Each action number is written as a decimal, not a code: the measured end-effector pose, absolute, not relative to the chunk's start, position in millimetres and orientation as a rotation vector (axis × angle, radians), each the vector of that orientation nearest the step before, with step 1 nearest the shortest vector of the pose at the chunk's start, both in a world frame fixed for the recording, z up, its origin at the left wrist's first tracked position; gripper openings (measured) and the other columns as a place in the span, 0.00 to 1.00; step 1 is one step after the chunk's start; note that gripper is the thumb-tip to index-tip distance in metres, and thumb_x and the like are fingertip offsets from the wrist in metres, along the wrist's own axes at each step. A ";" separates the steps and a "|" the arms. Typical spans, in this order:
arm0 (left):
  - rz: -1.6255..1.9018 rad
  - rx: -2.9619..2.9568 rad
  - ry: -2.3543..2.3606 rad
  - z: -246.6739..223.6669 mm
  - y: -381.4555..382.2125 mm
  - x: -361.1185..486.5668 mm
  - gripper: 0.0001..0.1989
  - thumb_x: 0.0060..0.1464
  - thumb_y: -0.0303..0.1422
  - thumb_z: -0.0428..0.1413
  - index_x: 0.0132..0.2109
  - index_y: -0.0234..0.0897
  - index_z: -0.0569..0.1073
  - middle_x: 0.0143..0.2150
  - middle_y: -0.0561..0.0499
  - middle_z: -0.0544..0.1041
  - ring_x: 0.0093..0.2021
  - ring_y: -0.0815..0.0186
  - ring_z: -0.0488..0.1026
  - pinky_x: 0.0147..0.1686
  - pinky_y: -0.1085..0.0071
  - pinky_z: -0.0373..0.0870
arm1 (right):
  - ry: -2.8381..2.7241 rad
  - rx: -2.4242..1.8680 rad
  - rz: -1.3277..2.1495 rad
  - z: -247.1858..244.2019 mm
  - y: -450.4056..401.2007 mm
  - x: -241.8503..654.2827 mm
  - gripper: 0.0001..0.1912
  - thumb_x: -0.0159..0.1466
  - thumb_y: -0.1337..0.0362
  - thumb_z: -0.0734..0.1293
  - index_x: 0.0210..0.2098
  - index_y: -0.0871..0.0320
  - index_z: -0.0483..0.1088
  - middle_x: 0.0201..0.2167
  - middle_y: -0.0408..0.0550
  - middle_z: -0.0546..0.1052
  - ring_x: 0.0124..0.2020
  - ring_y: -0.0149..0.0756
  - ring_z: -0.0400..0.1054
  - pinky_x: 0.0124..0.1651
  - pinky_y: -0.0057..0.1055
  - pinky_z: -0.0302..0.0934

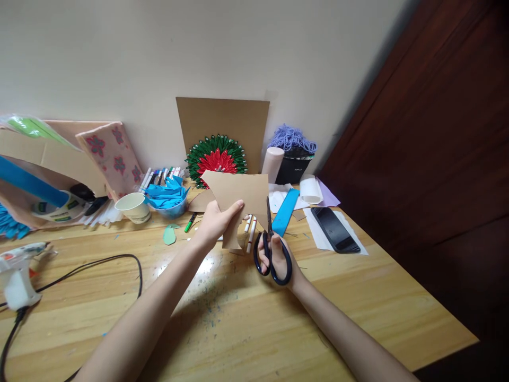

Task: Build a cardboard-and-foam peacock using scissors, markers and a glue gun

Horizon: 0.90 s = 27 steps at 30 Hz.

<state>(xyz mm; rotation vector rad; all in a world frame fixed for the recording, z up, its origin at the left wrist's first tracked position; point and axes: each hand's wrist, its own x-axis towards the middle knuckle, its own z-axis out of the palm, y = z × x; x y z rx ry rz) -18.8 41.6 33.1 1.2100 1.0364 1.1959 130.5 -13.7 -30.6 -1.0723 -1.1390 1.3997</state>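
Observation:
My left hand (218, 220) grips a piece of brown cardboard (244, 190) above the table, thumb on the near face. The piece has a cut-out curve along its lower side and a narrow strip hanging down at the left. In my right hand (284, 262) is a pair of scissors (270, 233) with black loop handles, the fingers through the loops. Its blades point up at the right edge of the cardboard; whether they touch it I cannot tell. White markers (250, 233) lie behind, partly hidden by the cardboard.
A red and green petalled disc (217, 151) leans on a cardboard sheet (222, 114) by the wall. A bowl of blue pieces (169, 199) and a paper cup (133, 207) stand left. A glue gun (19, 276) with a trailing cord lies far left, a phone (335, 229) right.

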 end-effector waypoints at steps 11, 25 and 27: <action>1.089 1.244 1.049 28.1 38.1 -12.5 0.24 0.43 0.41 0.61 0.45 0.29 0.73 0.47 0.40 0.76 0.46 0.55 0.73 0.47 0.62 0.68 | -0.999 -1.137 1.424 -30.3 -9.5 133.2 0.36 0.44 0.28 0.55 0.24 0.57 0.58 0.07 0.32 0.57 0.08 0.25 0.56 0.12 0.20 0.51; 1.009 1.377 1.001 23.7 36.1 -12.7 0.21 0.48 0.42 0.58 0.46 0.31 0.73 0.47 0.43 0.77 0.44 0.58 0.74 0.45 0.65 0.69 | -0.986 -1.124 1.385 -26.2 -1.7 139.0 0.36 0.44 0.28 0.57 0.23 0.58 0.61 0.10 0.35 0.60 0.08 0.25 0.57 0.11 0.23 0.55; 1.009 1.375 1.015 23.8 37.2 -13.0 0.21 0.47 0.41 0.58 0.46 0.32 0.73 0.46 0.43 0.77 0.43 0.58 0.74 0.44 0.65 0.69 | -0.970 -1.145 1.408 -26.0 -1.0 139.5 0.35 0.43 0.28 0.58 0.22 0.57 0.60 0.08 0.34 0.58 0.08 0.26 0.56 0.11 0.23 0.55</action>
